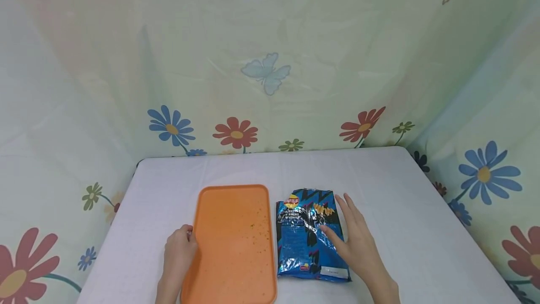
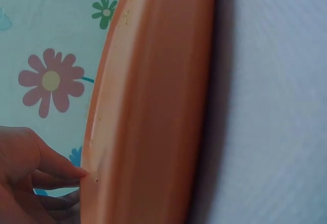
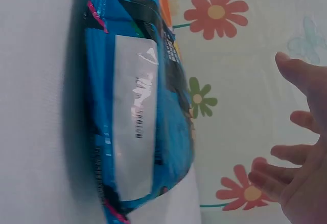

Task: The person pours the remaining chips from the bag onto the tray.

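An orange tray point(image 1: 236, 243) with small crumbs scattered over its right half lies on the white table. At its left edge, my left hand point(image 1: 179, 250) pinches the rim; the left wrist view shows the thumb point(image 2: 64, 166) on that rim, with the other fingers partly hidden. To the right of the tray is a blue snack bag point(image 1: 310, 247), printed in black with a yellow-and-red logo. My right hand point(image 1: 358, 243) is over the bag's right side, fingers spread and holding nothing. From the right wrist, the bag point(image 3: 138, 106) looks puffed, with a white label on it.
The white tabletop point(image 1: 422, 229) extends around the tray and bag. Behind it and along the sides hangs a pale curtain point(image 1: 270, 22) printed with flowers and butterflies. The table's far edge meets this curtain.
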Available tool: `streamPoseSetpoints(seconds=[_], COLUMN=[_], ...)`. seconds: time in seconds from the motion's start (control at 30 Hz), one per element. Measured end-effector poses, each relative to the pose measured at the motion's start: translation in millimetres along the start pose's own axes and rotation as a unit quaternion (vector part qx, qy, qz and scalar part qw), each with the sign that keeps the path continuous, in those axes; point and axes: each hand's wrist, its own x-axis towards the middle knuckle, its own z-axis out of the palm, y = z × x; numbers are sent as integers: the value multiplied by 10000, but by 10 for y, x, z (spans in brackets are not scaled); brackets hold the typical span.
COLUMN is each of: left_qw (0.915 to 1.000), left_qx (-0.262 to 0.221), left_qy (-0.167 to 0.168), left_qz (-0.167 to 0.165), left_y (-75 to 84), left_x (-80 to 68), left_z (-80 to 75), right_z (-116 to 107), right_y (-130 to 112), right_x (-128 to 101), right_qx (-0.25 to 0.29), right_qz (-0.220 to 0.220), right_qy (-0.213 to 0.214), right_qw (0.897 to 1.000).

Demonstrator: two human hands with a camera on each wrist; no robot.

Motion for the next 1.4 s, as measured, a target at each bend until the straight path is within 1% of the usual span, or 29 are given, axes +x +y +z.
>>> streamPoseSetpoints(seconds=[0.13,0.23,0.4,0.57,0.77,0.93,1.0,1.2,1.4], left_qw=[10000,10000,10000,10000,10000,10000,10000,10000,10000], left_qx=[-11,-42,-59,-48,0,12,-5,-46,-75], left_qy=[-46,-44,-19,-19,-81,-42,-23,-2,31], left_qz=[-46,-17,49,18,-42,-29,-3,-15,6], left_y=[3,7,20,13,6,-1,-5,-15,-17], left_x=[3,-8,-26,-21,-4,-3,-10,-24,-22], left_z=[2,-1,-3,8,21,17,13,7,13], right_z=[30,43,63,104,178,246,266,332,361], right_y=[30,49,76,93,81,57,47,30,25], right_x=[-46,-82,-154,-215,-298,-354,-378,-442,-434], right_qx=[459,660,739,833,1011,1161,1169,1274,1359], right_qz=[542,946,1598,2111,2485,2952,3096,3249,3317], right_qy=[-112,-228,-374,-566,-735,-842,-859,-907,-1080], right_qw=[9974,9931,9837,9723,9605,9446,9397,9327,9273])
